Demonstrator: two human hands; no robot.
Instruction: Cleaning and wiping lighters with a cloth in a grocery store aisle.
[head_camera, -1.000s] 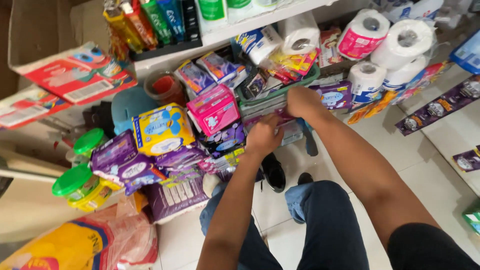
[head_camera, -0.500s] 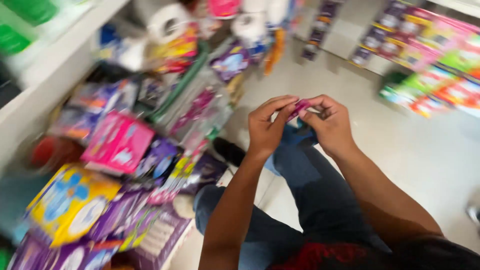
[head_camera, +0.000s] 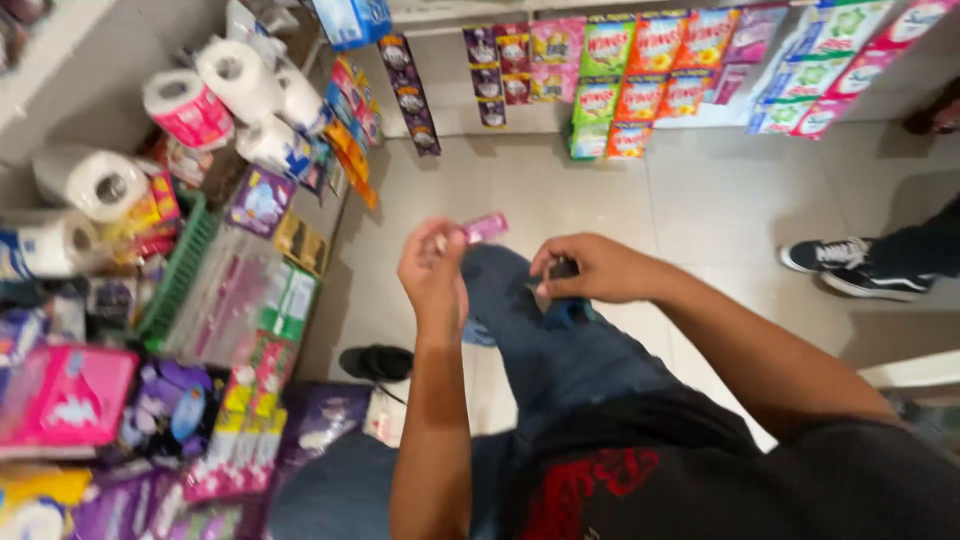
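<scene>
While blurred, the left hand (head_camera: 432, 272) pinches a small pink sachet (head_camera: 486, 227); right hand (head_camera: 590, 270) curled, grip unclear.

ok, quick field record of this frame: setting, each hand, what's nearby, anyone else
setting: shop aisle, tiled floor, seen from above
left hand: raised, pinching a small pink sachet at the fingertips
right hand: at the knee, over jeans; a small dark item under the fingers, kind unclear
left side: toilet paper rolls, green basket, pink pack
far wall: hanging rows of coloured sachets
other person: sneakers at right edge
</scene>
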